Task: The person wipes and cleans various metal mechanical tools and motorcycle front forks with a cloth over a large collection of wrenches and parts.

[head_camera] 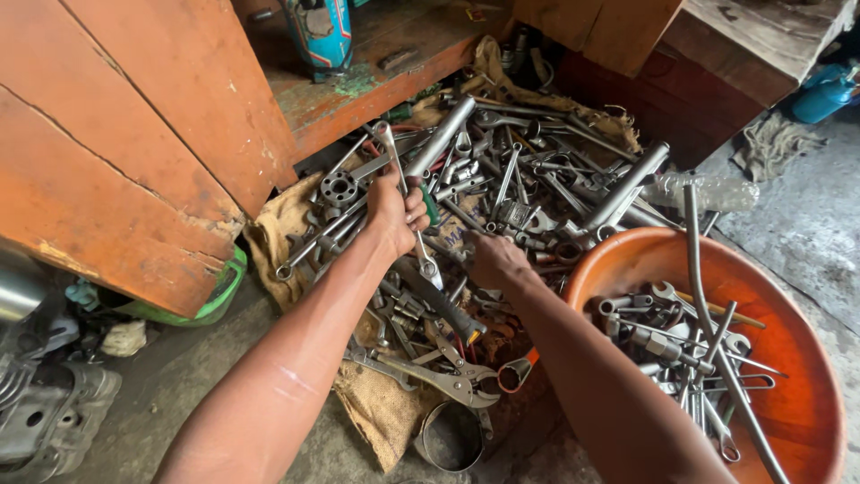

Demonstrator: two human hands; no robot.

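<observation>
A: Dozens of loose tools (502,206) lie under both hands. The left hand (394,211) grips a long wrench (405,193); the right hand (494,260) is buried, its grip I cannot tell.

B: Pulling could snag and tumble neighbours. The orange cupboard (134,134) crowds the left; the basin (806,394) crowds the right.

Both bare forearms reach forward from the bottom edge of the view, and they come closer to each other toward the hands. The left hand (397,211) is raised a little, with its back to the camera and the fingers (417,213) curled closed into a fist. The right hand (495,260) is just beside the left hand, lower and to its right. It points down, and its fingers are hidden.
</observation>
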